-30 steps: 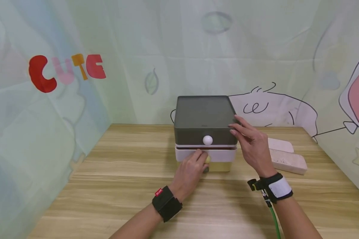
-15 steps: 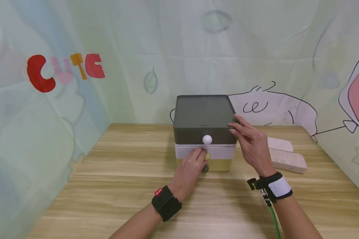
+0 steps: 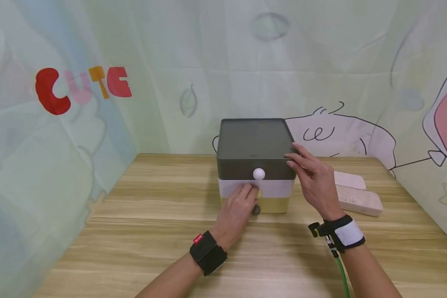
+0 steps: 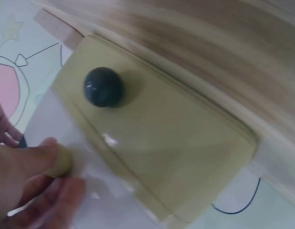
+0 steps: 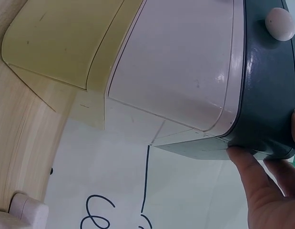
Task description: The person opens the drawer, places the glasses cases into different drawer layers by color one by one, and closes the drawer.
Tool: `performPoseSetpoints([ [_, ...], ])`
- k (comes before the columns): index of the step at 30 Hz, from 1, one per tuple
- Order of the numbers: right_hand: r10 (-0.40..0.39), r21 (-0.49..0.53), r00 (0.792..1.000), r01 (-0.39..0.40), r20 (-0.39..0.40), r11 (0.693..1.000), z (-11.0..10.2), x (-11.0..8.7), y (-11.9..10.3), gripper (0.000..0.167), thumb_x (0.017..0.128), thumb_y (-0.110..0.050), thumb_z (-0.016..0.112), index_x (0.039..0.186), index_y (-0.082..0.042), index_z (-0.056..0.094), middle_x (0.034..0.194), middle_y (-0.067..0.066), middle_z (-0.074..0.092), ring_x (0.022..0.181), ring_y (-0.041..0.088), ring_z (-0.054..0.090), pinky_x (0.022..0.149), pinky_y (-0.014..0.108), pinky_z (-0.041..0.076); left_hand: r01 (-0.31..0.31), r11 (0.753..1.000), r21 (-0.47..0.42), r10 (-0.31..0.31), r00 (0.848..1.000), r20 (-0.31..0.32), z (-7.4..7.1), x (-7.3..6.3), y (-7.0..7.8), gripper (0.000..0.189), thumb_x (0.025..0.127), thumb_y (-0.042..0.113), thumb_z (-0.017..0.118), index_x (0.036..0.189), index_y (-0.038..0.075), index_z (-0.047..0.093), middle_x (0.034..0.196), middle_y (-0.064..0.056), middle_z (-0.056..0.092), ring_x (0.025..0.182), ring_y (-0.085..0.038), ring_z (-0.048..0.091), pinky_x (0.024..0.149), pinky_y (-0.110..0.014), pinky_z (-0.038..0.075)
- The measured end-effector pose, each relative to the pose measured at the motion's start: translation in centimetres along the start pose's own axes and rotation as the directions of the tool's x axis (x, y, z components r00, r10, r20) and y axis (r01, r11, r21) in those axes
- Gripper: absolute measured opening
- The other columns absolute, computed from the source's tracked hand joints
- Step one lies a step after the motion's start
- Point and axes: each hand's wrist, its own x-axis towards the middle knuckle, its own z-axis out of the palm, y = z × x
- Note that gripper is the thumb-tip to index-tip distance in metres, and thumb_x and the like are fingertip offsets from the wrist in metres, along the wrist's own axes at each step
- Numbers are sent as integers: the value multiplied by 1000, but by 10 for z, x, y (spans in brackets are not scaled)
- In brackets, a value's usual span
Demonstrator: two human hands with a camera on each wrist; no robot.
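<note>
A small stacked drawer box stands on the table, with a dark grey top tier (image 3: 238, 169), a white middle drawer (image 3: 277, 188) and a yellow bottom drawer (image 3: 273, 205). My left hand (image 3: 236, 211) pinches the middle drawer's yellow knob (image 4: 61, 162) between thumb and fingers. That drawer's front sits flush under the grey tier. Below the hand, the bottom drawer's dark round knob (image 4: 104, 87) shows. My right hand (image 3: 314, 180) rests its fairly straight fingertips on the grey tier's right front corner. A white knob (image 3: 258, 174) on the grey front is untouched.
Two pale, rounded blocks, one farther back (image 3: 350, 181) and one nearer (image 3: 359, 200), lie right of the box behind my right hand. A green cable (image 3: 341, 273) trails from the right wrist strap. Printed cloth (image 3: 171, 82) hangs round the wooden table (image 3: 152, 198).
The white middle drawer has slid back into the box, and the dark gap above its front has closed. My left hand moved slightly inward with its knob; the right hand stayed in place.
</note>
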Motion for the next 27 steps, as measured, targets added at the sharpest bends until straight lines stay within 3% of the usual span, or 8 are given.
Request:
performPoseSetpoints([
  [4,-15,-20,1000,14,-15,1000,1,-1,2,25,95,-7,68,118,-7,76,146,11,60,124,37,65,88,1,43,15,994,105,-15,1000,2,-3,-1,5,26,90,21,77,111,8,68,106,-5,66,98,-19,65,65,-25,59],
  [10,-33,-52,999,32,-24,998,2,0,3,24,95,-7,68,117,-7,77,145,10,61,120,35,68,87,3,46,-29,979,203,33,999,-14,-12,-2,19,7,88,9,76,91,12,70,89,-3,67,82,-16,65,52,-23,52],
  [13,-35,-57,999,33,-28,998,3,1,3,24,95,-8,69,117,-7,77,144,9,61,118,33,69,86,3,46,-78,970,232,65,996,63,-12,-5,24,7,87,10,77,88,15,72,85,1,67,75,-13,64,47,-23,46],
  [17,-29,-37,999,28,-30,999,4,1,3,24,95,-8,69,117,-6,77,144,9,62,118,34,69,87,-1,42,-117,963,243,70,978,194,-6,-11,24,10,86,10,78,91,19,75,84,5,66,71,-10,63,47,-23,46],
  [27,-36,-44,999,35,-19,998,2,1,4,23,96,-9,67,117,-7,77,144,10,61,116,33,70,87,0,43,-201,962,187,130,933,334,5,-13,17,17,89,7,73,101,18,73,100,6,65,68,-11,61,52,-23,49],
])
